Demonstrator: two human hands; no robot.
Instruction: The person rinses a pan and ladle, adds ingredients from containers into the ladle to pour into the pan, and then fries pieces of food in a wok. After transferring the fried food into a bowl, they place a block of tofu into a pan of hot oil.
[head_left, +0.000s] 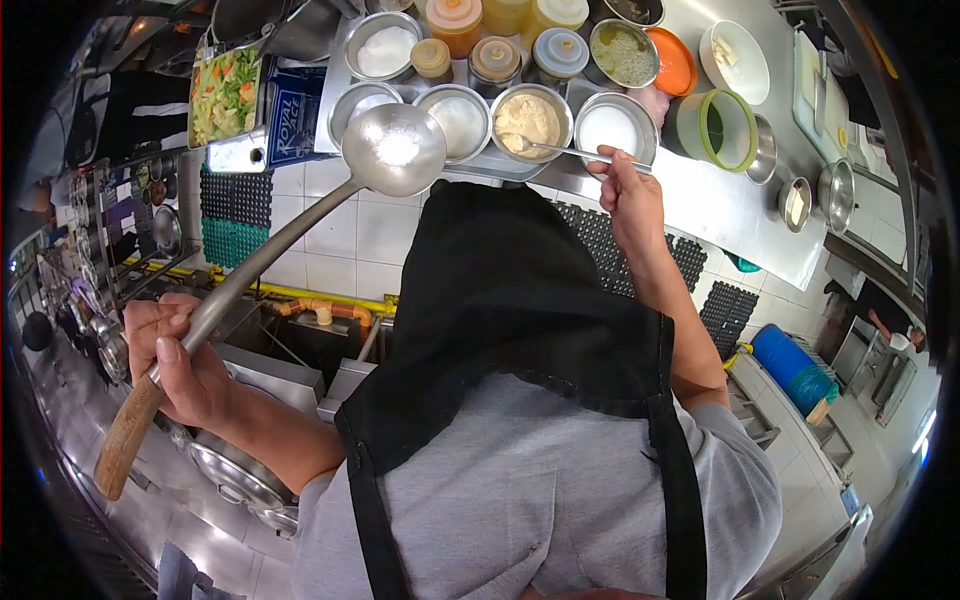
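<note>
My left hand [180,355] is wrapped round the handle of a long metal ladle [265,262] with a wooden end. The ladle's round bowl hangs over the row of metal bowls at the counter's near edge. On the right, my right hand [630,195] pinches the handle of a spoon [575,151]. The spoon's tip lies in a metal bowl of pale yellow powder [530,118]. Beside that bowl stand a bowl of white powder [458,122] on the left and a bowl of white contents [610,126] on the right.
Squeeze bottles [497,58] stand behind the bowls. A green-rimmed container [728,130], a white bowl [734,62] and small metal bowls are at the right. Chopped vegetables [225,95] fill a tray at upper left. A person [890,330] is at far right.
</note>
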